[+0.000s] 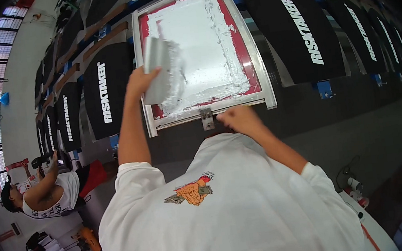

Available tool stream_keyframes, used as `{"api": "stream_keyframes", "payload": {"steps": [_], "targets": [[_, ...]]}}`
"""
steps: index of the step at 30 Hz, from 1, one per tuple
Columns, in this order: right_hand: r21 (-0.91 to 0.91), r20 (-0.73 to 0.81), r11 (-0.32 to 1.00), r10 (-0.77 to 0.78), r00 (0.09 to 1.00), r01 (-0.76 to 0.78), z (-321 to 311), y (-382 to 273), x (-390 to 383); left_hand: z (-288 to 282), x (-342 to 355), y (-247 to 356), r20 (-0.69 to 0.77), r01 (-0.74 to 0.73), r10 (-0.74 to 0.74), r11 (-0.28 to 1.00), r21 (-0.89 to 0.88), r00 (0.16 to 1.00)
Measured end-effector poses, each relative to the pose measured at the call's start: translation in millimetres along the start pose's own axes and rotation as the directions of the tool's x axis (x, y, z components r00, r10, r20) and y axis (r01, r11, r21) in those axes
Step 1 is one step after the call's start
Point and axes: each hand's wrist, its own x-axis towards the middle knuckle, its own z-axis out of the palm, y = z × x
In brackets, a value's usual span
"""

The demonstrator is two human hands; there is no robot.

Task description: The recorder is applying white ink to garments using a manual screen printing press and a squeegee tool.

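Note:
My left hand point(140, 83) is closed round a wide pale-grey squeegee point(156, 73), which stands tilted at the left side of a printing screen. Thick white ink point(197, 51) coats the mesh inside the screen's silver metal frame point(256, 64), heaped in ridges along the sides and beside the squeegee. A red border point(248, 58) shows round the ink. Just below the frame's near edge, my right hand point(241, 120) is curled with its fingers in, slightly blurred, and nothing shows in it. A small metal bracket point(207, 119) sits to its left, apart from the fingertips.
Black fabric panels with white lettering lie on boards to the right point(294, 30) and left point(103, 92), in a long row. Blue brackets point(325, 89) hold the boards. At the far left another person point(52, 192) holds a dark tool. A white table point(371, 225) stands lower right.

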Motion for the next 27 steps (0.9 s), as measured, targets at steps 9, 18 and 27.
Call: {"api": "stream_keyframes", "payload": {"steps": [9, 18, 27], "targets": [[0.383, -0.42, 0.901, 0.368, 0.83, -0.206, -96.9, 90.8, 62.1, 13.3, 19.0, -64.0, 0.228, 0.353, -0.271, 0.644, -0.679, 0.935], [0.466, -0.55, 0.873, 0.412, 0.727, -0.143, -188.4, 112.8, -35.3, 39.4, -20.5, 87.9, 0.177, 0.221, -0.138, 0.727, -0.651, 0.974], [0.513, -0.542, 0.839, 0.48, 0.69, -0.18, -370.3, 217.0, -94.1, 200.2, -2.7, 255.0, 0.23, 0.218, -0.078, 0.695, -0.685, 0.97]]}}
